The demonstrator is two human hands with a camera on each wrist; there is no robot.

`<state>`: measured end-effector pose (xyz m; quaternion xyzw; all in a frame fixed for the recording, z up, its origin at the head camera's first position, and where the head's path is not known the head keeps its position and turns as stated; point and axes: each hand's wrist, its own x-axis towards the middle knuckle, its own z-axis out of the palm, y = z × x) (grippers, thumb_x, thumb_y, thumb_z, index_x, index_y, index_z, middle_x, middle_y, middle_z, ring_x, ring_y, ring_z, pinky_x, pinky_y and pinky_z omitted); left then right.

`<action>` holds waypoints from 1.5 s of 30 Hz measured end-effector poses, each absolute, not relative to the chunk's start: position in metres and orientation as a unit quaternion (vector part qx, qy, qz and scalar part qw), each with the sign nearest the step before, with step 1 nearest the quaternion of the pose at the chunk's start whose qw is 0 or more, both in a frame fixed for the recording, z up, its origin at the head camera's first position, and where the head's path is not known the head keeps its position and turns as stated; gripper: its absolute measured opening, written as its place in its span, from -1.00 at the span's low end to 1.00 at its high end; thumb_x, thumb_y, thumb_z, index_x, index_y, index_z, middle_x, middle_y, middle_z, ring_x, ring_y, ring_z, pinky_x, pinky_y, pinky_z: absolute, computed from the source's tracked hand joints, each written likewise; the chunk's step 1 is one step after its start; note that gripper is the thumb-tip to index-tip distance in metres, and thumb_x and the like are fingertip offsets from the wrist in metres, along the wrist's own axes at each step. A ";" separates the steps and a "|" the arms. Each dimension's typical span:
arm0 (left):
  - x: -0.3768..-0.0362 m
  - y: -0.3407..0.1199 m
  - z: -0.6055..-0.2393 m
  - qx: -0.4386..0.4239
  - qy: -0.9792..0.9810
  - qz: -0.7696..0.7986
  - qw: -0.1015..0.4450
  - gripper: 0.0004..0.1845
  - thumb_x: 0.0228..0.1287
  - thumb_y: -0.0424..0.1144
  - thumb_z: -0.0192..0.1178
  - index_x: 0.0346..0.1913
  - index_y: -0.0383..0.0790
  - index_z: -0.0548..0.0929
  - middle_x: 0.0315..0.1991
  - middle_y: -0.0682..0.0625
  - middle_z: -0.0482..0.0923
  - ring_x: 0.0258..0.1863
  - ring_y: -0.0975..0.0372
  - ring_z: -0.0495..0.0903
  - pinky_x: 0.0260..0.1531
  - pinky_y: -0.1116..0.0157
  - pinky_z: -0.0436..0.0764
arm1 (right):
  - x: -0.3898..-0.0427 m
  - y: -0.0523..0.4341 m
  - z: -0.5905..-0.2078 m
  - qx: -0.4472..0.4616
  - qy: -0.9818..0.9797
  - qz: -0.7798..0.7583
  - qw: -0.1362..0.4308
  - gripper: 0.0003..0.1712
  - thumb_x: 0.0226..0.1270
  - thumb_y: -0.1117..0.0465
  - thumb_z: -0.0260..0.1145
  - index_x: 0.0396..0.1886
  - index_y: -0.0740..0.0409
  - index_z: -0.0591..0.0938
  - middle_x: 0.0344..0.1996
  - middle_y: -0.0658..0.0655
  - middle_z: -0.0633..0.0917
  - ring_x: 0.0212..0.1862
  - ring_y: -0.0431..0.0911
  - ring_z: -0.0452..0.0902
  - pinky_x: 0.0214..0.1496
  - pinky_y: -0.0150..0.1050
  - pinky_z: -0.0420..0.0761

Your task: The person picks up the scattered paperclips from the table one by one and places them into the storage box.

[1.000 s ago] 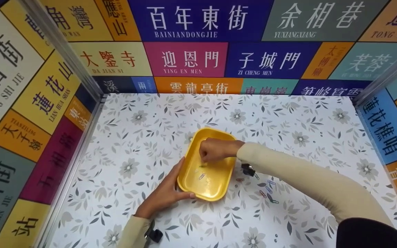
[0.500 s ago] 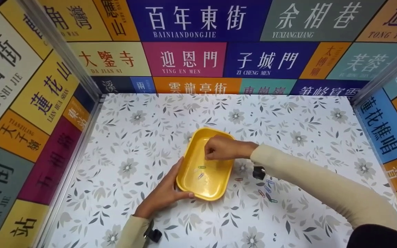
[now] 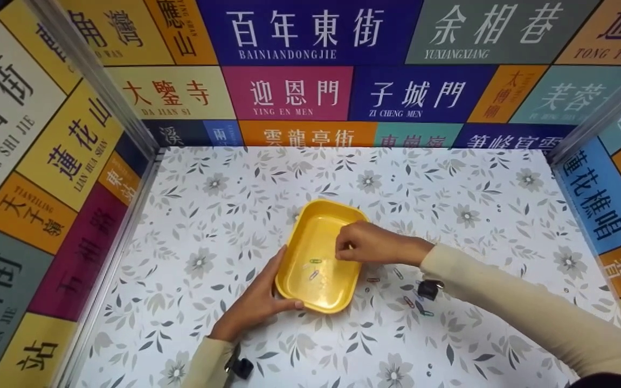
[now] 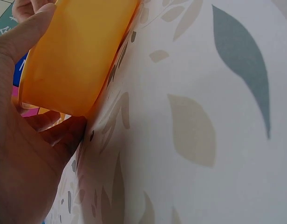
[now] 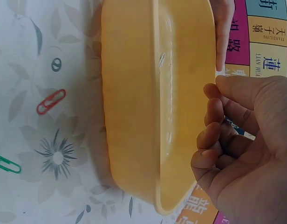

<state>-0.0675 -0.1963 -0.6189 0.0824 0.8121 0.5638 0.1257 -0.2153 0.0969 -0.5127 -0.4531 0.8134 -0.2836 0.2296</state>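
My left hand holds the near left side of a yellow plastic tray, thumb over the rim and fingers against the outer wall. In the tray lie a green paper clip and a purplish paper clip, with a faint pale one beside them. My right hand hovers over the tray's right rim. In the right wrist view its fingers are curled, the thumb against the index fingertip, and nothing shows between them. On the table right of the tray lie a red paper clip and a green paper clip.
The table has a white floral cover. Further right lie another red paper clip, a dark green one and a blue one partly hidden by the black wrist camera. Panels with colourful lettering enclose the back and sides.
My right hand has moved from inside the tray rightward and toward me, to its right rim. The green paper clip in the tray has come into clear view. My left hand stays put.
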 end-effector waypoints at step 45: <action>-0.067 -0.197 -0.619 0.074 0.821 0.552 0.127 0.43 0.08 0.25 0.69 0.82 0.40 -0.14 0.81 0.20 -0.10 0.77 0.15 -0.04 0.73 -0.07 -0.05 | -0.164 0.197 -0.600 -0.390 0.843 -0.354 0.109 -0.91 0.38 0.39 0.56 -0.22 0.13 0.88 -0.29 -0.09 0.77 -0.17 -0.18 0.61 -0.07 -0.19 0.64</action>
